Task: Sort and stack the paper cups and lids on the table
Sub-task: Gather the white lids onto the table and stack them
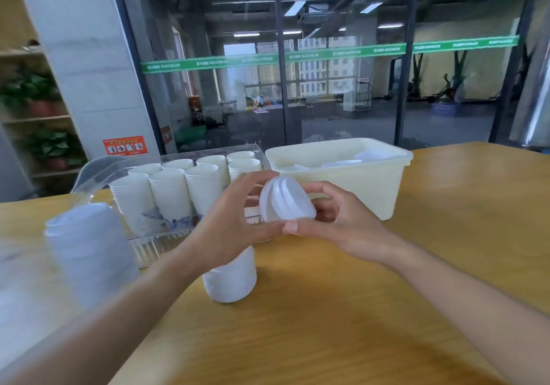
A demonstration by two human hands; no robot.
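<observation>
Both hands, left hand (pixel 235 221) and right hand (pixel 336 221), are closing their fingers (pixel 290 227) around nested plastic lids (pixel 284 201), tilting them above the lid stack (pixel 230 280) on the surface (pixel 327 310), apparently aligning rims before adding them, while cups (pixel 169 191) are standing sorted in the clear tray (pixel 98 173).

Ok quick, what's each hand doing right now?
Left hand: fingers closed around the small stack of lids.
Right hand: fingers also closed on the same stack of lids, from the other side.
</observation>
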